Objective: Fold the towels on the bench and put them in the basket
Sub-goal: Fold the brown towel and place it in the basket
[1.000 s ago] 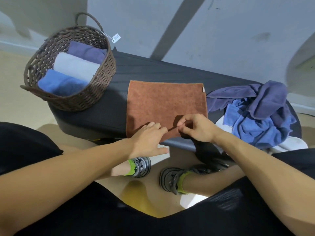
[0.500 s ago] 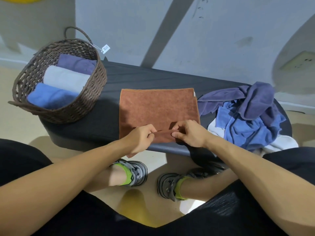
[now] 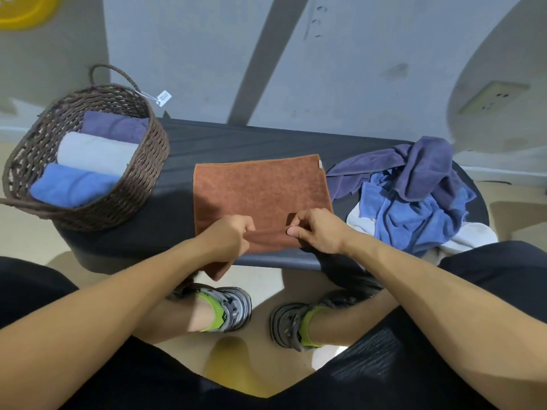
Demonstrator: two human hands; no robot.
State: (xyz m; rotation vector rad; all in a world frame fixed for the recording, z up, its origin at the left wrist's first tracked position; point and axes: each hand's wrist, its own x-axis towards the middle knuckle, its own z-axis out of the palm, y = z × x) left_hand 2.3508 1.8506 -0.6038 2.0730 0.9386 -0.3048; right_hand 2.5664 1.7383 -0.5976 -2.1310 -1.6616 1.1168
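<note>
Head view, towel: We spread a rust-brown terry towel (image 3: pixel 262 190) flat across the middle of the long dark grey bench (image 3: pixel 219 140), its near edge hanging over the bench's front lip.
Head view, left hand: Our left hand (image 3: pixel 226 238) curls its fingers tight round the near hem, pinching a raised ridge of cloth.
Head view, right hand: Our right hand (image 3: pixel 315 232) pinches the same ridge just beside it, thumb forward and fingers bent over the fold.
Head view, axis: The towel's long side runs left to right, and its free body lies away from both grips, toward the wall; we judge that the roll or fold must travel that way.
Head view, basket: A dark brown woven wicker basket (image 3: pixel 139 184) stands on the bench's left end, nearer our left hand, with three rolled towels inside.
Head view, pile: A tangled heap of purple, blue and white towels (image 3: pixel 414 196) waits on the right end.
</note>
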